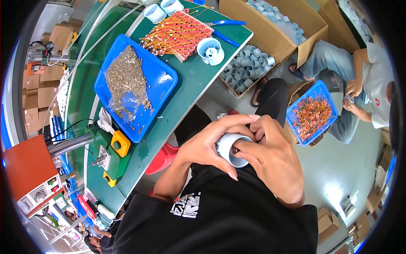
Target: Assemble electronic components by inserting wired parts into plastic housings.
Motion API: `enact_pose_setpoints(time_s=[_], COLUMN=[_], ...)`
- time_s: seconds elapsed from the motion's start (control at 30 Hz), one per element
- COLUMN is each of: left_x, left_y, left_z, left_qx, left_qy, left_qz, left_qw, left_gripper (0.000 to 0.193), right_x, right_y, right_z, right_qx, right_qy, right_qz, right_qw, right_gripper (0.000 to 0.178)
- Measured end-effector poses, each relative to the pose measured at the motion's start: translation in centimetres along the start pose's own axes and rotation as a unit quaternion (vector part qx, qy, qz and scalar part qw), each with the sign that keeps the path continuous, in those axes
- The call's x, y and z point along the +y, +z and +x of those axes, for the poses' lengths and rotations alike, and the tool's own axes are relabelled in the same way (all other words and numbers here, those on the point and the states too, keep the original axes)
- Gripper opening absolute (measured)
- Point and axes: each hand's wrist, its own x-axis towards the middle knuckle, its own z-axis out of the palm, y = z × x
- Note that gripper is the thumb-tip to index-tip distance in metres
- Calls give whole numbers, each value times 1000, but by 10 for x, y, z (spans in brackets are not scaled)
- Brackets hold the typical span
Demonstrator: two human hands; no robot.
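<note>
A light-blue plastic cup-shaped housing (224,146) is held in front of my chest, its round opening turned toward my right hand. My left hand (202,143) wraps around its outside, thumb below and fingers above. The fingers of my right hand (275,158) are bent into the opening, pressed together. A small dark and coppery bit shows at their tips inside; what it is I cannot make out. A similar housing (210,51) stands on the green table (169,120), beside a pile of red parts with yellow wires (179,34).
A blue tray (158,80) holds a bag of small brass-coloured pieces (126,70). Blue-handled pliers (226,37) lie at the table's corner. An orange-topped machine (31,173) stands left. Cartons of housings (247,67) sit beyond; at right, a seated person works near a blue tray of wired parts (313,111).
</note>
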Motion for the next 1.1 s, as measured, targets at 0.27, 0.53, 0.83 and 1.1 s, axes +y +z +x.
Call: enact_pose_setpoints(time_s=[0.27, 0.53, 0.83, 1.1], left_x=[-1, 0, 0, 2], left_y=[3, 1, -4, -5], left_z=[-10, -13, -7, -11], left_qx=[37, 62, 49, 61], left_qy=[50, 29, 74, 73], left_qz=[-88, -34, 2, -13], left_qw=[994, 997, 996, 995], left_gripper=[110, 116, 118, 116], right_x=[-18, -7, -15, -23], right_y=[-2, 9, 7, 11], right_z=[10, 3, 1, 4], right_qx=[20, 25, 34, 50], right_qy=[-68, -134, -120, -71], right_qz=[-57, -151, -103, -35], right_qw=[996, 979, 987, 996], right_gripper=[23, 20, 25, 31])
